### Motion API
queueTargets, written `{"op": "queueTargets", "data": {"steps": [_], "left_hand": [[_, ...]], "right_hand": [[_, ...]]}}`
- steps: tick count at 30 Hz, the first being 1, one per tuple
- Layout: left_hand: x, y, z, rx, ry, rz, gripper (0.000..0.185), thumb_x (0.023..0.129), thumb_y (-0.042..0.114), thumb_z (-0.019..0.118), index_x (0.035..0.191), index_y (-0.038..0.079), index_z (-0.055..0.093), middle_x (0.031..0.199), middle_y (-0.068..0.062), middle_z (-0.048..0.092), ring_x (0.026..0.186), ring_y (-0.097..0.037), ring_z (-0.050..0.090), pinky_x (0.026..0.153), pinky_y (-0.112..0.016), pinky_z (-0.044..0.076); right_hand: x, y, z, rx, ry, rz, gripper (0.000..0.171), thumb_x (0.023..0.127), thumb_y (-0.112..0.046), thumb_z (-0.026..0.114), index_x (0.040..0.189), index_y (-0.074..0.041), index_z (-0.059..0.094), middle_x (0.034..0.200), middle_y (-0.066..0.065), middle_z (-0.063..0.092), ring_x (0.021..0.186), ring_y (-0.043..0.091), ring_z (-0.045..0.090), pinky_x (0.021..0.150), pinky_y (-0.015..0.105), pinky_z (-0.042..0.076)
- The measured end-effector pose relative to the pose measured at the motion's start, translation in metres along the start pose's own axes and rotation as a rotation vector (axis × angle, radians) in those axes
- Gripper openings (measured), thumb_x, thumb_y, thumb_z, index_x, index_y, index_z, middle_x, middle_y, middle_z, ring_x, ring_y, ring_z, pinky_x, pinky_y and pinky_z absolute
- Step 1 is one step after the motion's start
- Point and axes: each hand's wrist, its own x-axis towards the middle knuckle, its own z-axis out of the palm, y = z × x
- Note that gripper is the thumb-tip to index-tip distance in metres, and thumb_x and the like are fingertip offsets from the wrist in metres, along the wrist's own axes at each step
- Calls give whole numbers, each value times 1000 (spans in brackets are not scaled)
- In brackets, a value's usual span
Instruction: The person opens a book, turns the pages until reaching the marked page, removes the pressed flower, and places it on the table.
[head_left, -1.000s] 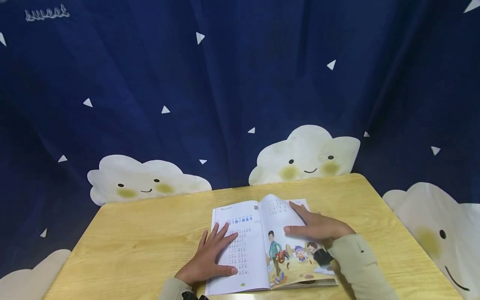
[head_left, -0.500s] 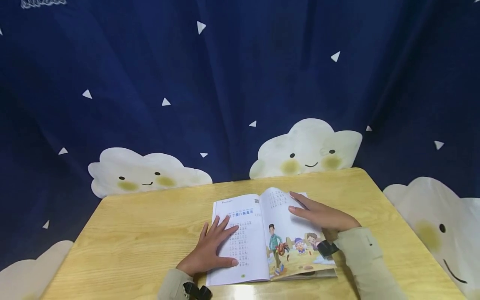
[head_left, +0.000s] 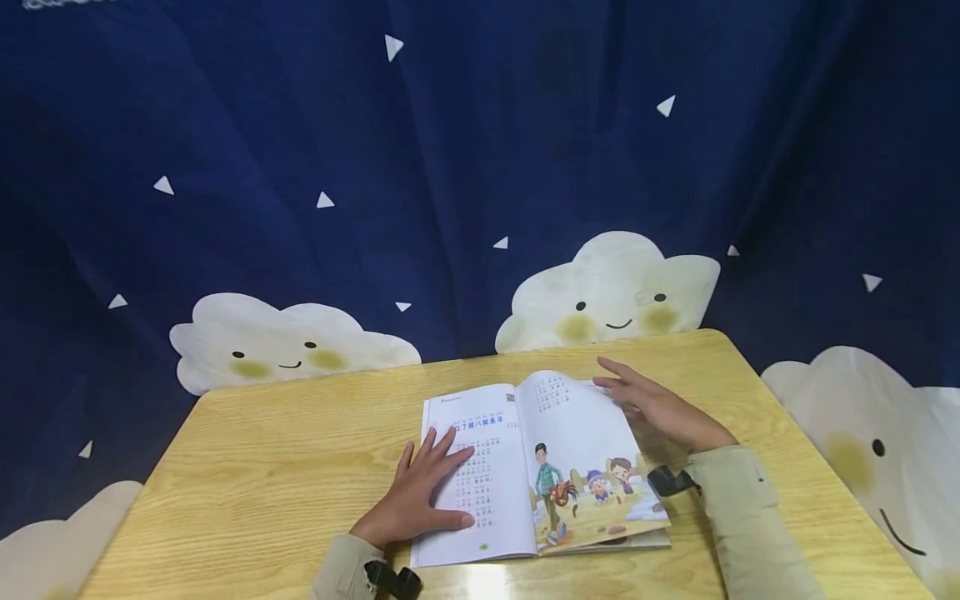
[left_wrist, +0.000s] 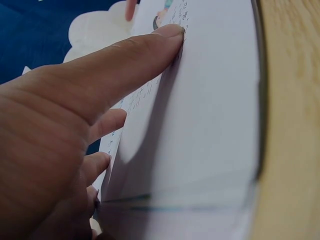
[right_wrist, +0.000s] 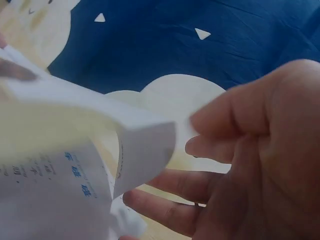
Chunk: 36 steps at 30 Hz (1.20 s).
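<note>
- An open book (head_left: 525, 467) lies flat on the wooden table (head_left: 285, 467), near its front edge and a little right of the middle.
- The book's left page (head_left: 480, 492) carries printed text under a blue heading; its right page (head_left: 592, 467) carries text at the top and a coloured drawing of figures below.
- The left hand (head_left: 420, 496) rests palm down on the left page, fingers straight and spread, thumb stretched along the lower part of the page. It grips nothing.
- In the left wrist view the thumb (left_wrist: 125, 75) lies flat against the paper, with the other fingertips touching the page beneath it.
- The right hand (head_left: 660, 408) sits at the far right corner of the right page, fingers extended and loosely parted.
- In the right wrist view a page corner (right_wrist: 145, 150) curls up just in front of the right hand's fingers (right_wrist: 170, 210). The frame is blurred, so it cannot be told whether the fingers touch that corner or pinch it.
- Both sleeves (head_left: 750, 525) are pale beige; a dark strap (head_left: 671, 481) shows at the right wrist.
- A dark blue curtain (head_left: 480, 167) with white triangles and smiling clouds hangs behind the table.
</note>
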Motion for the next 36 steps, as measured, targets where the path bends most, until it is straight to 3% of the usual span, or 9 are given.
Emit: {"op": "queueTargets", "data": {"steps": [7, 12, 15, 17, 24, 28, 32, 36], "left_hand": [[1, -2, -3, 6, 13, 2, 91, 73, 63, 72, 149, 29, 38, 161, -6, 13, 147, -34, -3, 111, -58, -8], [0, -2, -1, 10, 15, -4, 91, 72, 64, 72, 149, 29, 39, 161, -6, 13, 147, -35, -2, 111, -58, -8], [-2, -2, 1, 9, 8, -6, 90, 72, 64, 72, 149, 28, 39, 161, -7, 14, 147, -36, -1, 111, -59, -7], [-4, -2, 3, 0, 2, -12, 90, 72, 64, 72, 148, 28, 39, 161, -7, 14, 147, -36, -1, 111, -59, -8], [-7, -1, 5, -27, -1, -32, 88, 73, 61, 73, 148, 29, 39, 161, -6, 14, 147, -35, -3, 110, -59, -8], [-5, -1, 4, -28, -6, -32, 88, 73, 61, 73, 148, 29, 39, 161, -6, 14, 147, -35, -3, 110, -59, -8], [-3, 0, 3, -22, -5, -31, 89, 73, 61, 73, 148, 29, 39, 161, -6, 13, 147, -35, -3, 110, -59, -8], [-1, 1, 2, -16, -4, -26, 89, 73, 62, 73, 149, 30, 38, 161, -6, 13, 147, -34, -3, 111, -58, -9]], "right_hand": [[2, 1, -5, 60, -42, -146, 66, 101, -3, 41, 156, -26, 12, 157, 18, 22, 141, 43, 24, 104, 47, 40], [3, 0, -4, 47, -51, -190, 76, 98, -3, 52, 156, -27, 9, 158, 18, 16, 142, 45, 18, 98, 25, 43], [0, 0, -3, 50, -62, -213, 78, 98, -9, 55, 156, -25, 5, 159, 20, 12, 140, 48, 19, 95, 20, 43], [-2, -1, -2, 44, -58, -224, 81, 98, -14, 57, 156, -27, 3, 160, 19, 9, 140, 48, 19, 96, 24, 44], [-9, -14, 5, -38, 25, -184, 91, 94, -26, 64, 154, -37, -5, 161, 12, 3, 143, 44, 17, 101, 58, 39], [-12, -24, 12, -123, 52, -140, 95, 92, -29, 66, 155, -24, -6, 160, 19, 7, 141, 46, 18, 103, 62, 34], [-14, -35, 22, -218, 14, -132, 92, 89, -35, 69, 156, -11, 9, 156, 21, 21, 138, 48, 25, 104, 63, 31], [-13, -42, 34, -280, -70, -133, 75, 88, -39, 69, 149, -11, 35, 145, 15, 45, 130, 41, 43, 99, 58, 40]]}}
